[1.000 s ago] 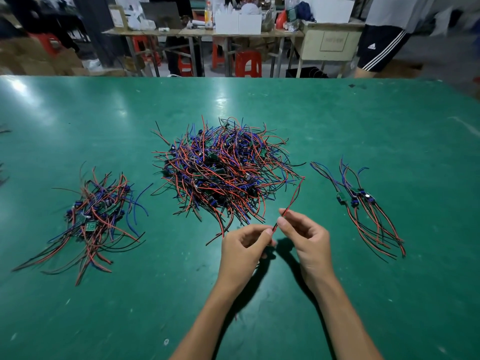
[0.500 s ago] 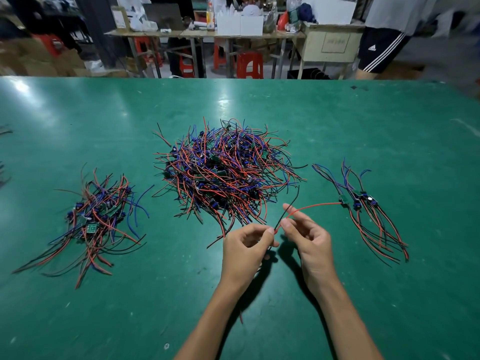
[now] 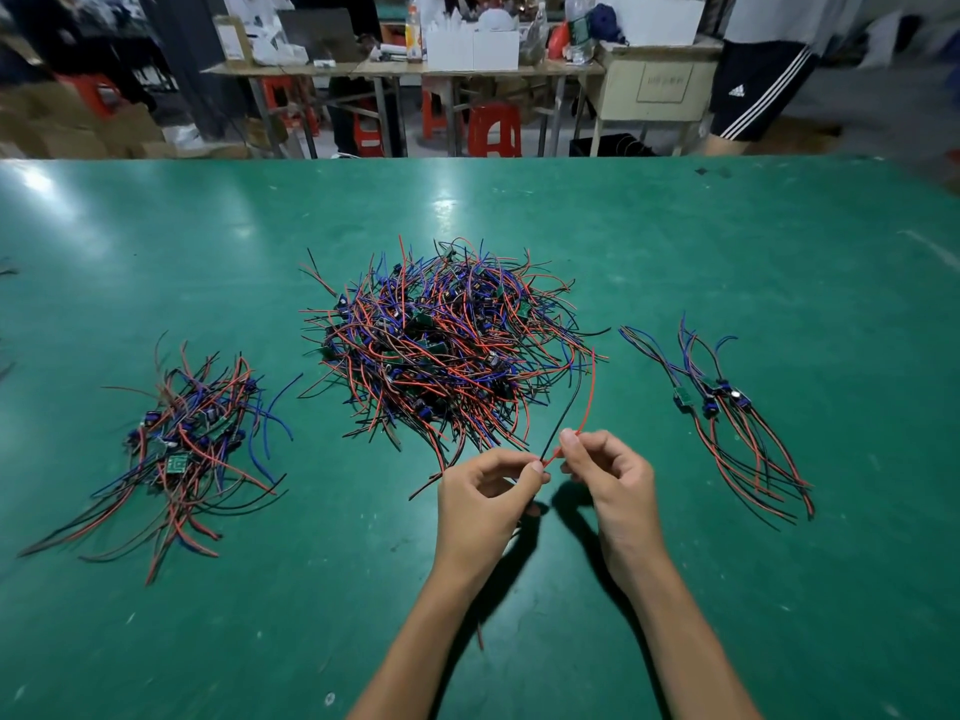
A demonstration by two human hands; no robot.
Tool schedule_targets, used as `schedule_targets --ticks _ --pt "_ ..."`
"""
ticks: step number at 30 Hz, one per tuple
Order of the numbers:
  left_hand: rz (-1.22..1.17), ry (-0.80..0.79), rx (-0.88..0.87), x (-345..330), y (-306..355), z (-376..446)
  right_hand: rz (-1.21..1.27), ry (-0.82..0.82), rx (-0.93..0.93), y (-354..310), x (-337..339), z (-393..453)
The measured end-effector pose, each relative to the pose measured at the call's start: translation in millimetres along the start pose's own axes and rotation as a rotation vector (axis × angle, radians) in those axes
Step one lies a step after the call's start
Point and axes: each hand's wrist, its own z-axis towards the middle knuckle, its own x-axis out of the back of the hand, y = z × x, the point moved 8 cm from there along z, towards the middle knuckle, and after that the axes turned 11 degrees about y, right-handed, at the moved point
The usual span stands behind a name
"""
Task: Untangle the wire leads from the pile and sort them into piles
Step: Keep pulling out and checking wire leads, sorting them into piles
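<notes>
Both forearms reach in, knuckles up, fingers curled. The left hand (image 3: 488, 491) and right hand (image 3: 608, 475) each pinch the thin red-and-black wire lead (image 3: 586, 407), which arcs up toward the big tangled red, blue and black wire pile (image 3: 447, 345) mid-counter. Smaller sorted bundles lie left (image 3: 182, 449) and right (image 3: 727, 418) on the green counter (image 3: 727, 252).

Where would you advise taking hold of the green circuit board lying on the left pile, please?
Judging by its pose, pinch the green circuit board by its two side edges, coming down from above. It lies roughly flat on top of the left pile, face up, with red and black leads crossing beside it, so a low sideways approach would likely snag them.
</notes>
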Motion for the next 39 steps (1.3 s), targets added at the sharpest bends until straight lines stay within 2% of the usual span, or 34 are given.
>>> schedule_targets --ticks 14,23,27,33,39 --pt "0.035 -0.098 -0.051 -5.4 5.1 -3.8 -0.005 -0.123 0.001 2.0 -5.2 0.4" --pt "0.068 -0.123 -0.018 -8.5 0.2 -4.5 -0.004 -0.177 0.023 -1.8 -8.6 -2.6" --pt "0.117 -0.111 -0.061 -8.1 0.2 -3.6 -0.011 -0.142 0.039 -1.9 -8.1 -2.8" --pt "0.079 -0.072 -0.035 -6.1 -2.3 -0.9 -0.046 -0.069 0.04 -2.5 -6.2 -3.9" --pt "0.075 -0.108 -0.041 -8.2 -0.2 -4.0 -0.013 -0.053 0.018 -1.9 -4.5 -4.8"
